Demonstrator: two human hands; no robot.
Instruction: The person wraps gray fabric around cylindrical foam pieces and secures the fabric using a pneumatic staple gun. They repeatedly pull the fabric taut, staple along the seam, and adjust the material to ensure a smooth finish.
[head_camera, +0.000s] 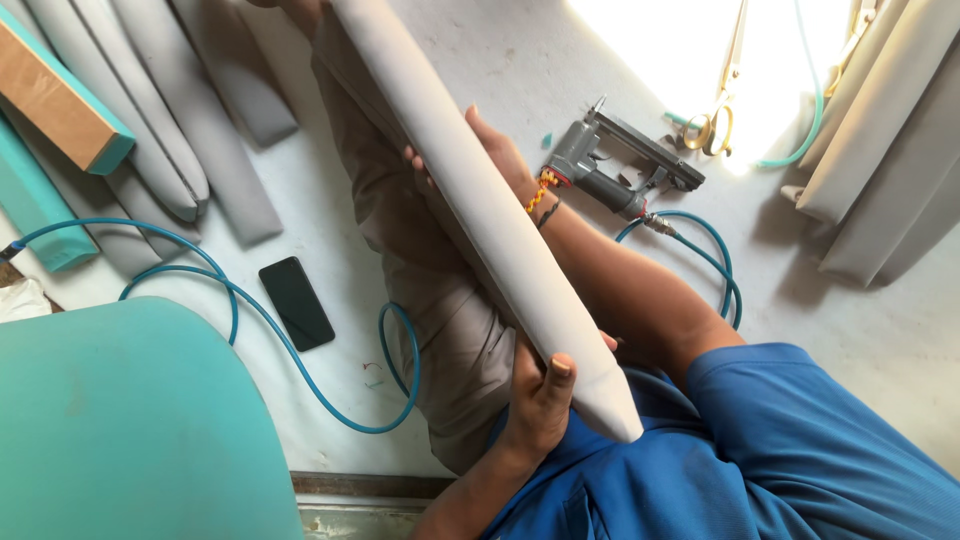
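**While both hands hold the padded strip, its long axis runs diagonally across the lap**

While the long pale padded strip (480, 200) lies across the person's lap, its axis runs from upper left, where the far end leaves the frame, down to lower right, where the near rounded end sits just above the blue shirt (800, 450).

- Left hand (540, 395): closed around the near end, fingers wrapped under, thumb on the upper face. It is the hand closest to that tip.
- Right hand (490, 155): about mid-length, reaching from behind the strip. Fingertips curl over the left edge and the palm is hidden, so it reads as gripping the strip, though I can't see how firmly.
- The strip rests against the bent leg in grey-brown trousers (420, 260), tilted with the far end higher in the frame.

Around it, on the floor (880, 330):
- Grey pneumatic stapler (625, 165) just right of the right wrist, not touched; the right hand is the nearer of the two. Blue air hose (280, 340) loops across the floor on both sides of the leg.
- Black phone (296, 302) flat on the floor left of the leg, well apart from both hands.
- More grey padded strips (150, 130) stacked upper left, and pale ones at the right edge (880, 150).
- Scissors (715, 120) upper right, in glare.
- Teal foam panel (130, 420) lower left.
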